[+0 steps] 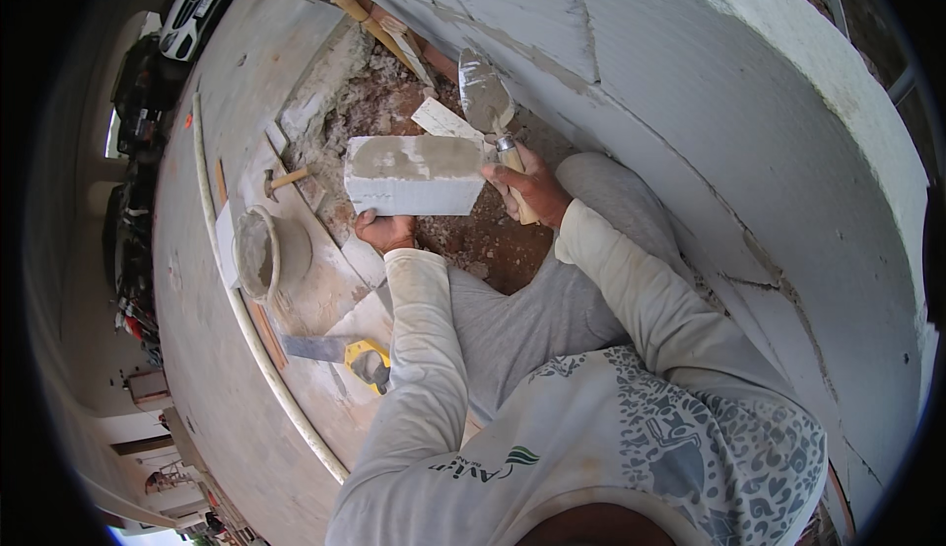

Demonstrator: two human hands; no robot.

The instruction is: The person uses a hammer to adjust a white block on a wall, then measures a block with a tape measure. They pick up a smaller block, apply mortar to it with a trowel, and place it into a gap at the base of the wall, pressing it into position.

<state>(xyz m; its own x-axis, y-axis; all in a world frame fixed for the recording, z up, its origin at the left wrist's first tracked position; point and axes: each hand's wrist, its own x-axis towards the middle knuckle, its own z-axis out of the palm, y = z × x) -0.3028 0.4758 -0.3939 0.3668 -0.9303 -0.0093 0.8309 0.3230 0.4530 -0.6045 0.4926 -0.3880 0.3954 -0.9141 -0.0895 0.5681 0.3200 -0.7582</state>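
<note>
A white lightweight block (412,197) rests on my left hand (387,232), whose fingers are closed under its lower edge. Wet grey mortar (416,158) covers most of the block's upper face. My right hand (535,186) is wrapped round the wooden handle of a trowel (485,99), just beyond the block's right end. The trowel's blade points away from me and carries a smear of mortar. Behind the block lies a white offcut (445,119), partly hidden by it.
A block wall (680,142) rises close on the right. To the left lie a hammer (286,181), a mortar bucket (293,255), a yellow-handled saw (367,364) and a long pale pole (236,300). Rubble and soil (493,245) cover the ground below the block. Cars (207,4) stand far left.
</note>
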